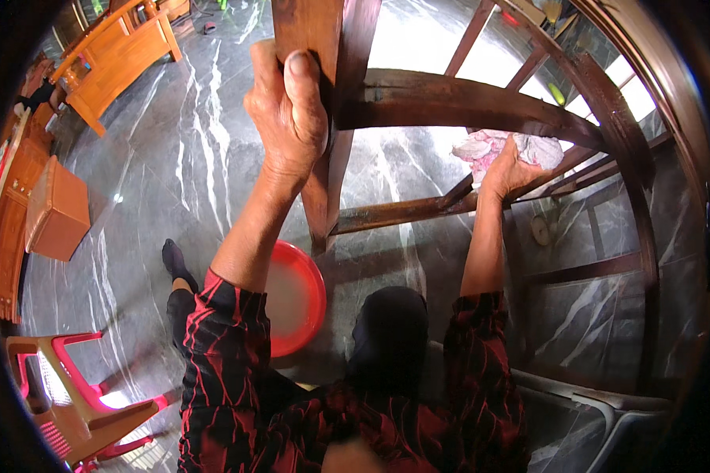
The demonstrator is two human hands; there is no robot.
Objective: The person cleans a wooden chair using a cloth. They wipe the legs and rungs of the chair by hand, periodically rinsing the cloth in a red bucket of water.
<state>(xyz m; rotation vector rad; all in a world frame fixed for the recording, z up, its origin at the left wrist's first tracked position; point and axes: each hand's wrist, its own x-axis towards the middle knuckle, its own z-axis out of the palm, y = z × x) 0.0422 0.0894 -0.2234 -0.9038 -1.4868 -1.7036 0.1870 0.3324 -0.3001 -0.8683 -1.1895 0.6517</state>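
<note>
My left hand point(290, 106) grips an upright post point(309, 26) of a dark wooden furniture frame, with the thumb laid on its near face. To the right, my right hand point(507, 168) holds a crumpled white and pink cloth point(532, 151) just below a crossbar point(449, 100) of the same frame. Part of the cloth is hidden behind the crossbar and my fingers. A lower rail point(408, 213) of the frame runs beneath both hands. Below my left forearm, a red basin point(313, 295) holds cloudy liquid and is partly covered by my sleeve.
On the left are a brown box-shaped stool point(59, 210), a wooden cabinet point(12, 236) and a carved wooden bench point(121, 62). A brown and pink plastic chair point(89, 408) lies at lower left. More dark beams point(642, 236) curve along the right. The floor point(154, 148) is grey marble-patterned tile.
</note>
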